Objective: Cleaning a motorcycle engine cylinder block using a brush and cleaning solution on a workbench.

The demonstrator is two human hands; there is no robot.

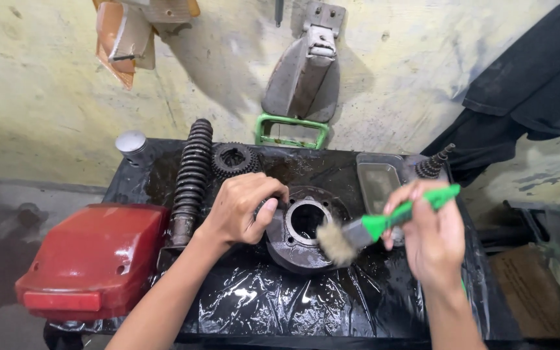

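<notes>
Cylinder [299,227], dark metal, bore up, sits mid-surface [280,304] on wet black plastic. Left hand [241,207] clamps its left edge, fingers curled tight, bracing it. Right hand [432,236] closed round green-handled brush [371,228], bristles touching cylinder's right rim. Coil spring [191,175] and gear [233,159] lie left and behind; metal tray [378,181] behind-right.

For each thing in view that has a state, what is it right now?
left hand: gripping the cylinder's edge
right hand: closed on brush handle
metal cylinder: lying bore-up, wet
green-handled brush: bristles touching the cylinder
black plastic sheet: wet, wrinkled
metal tray: upright, nothing visible inside
</notes>
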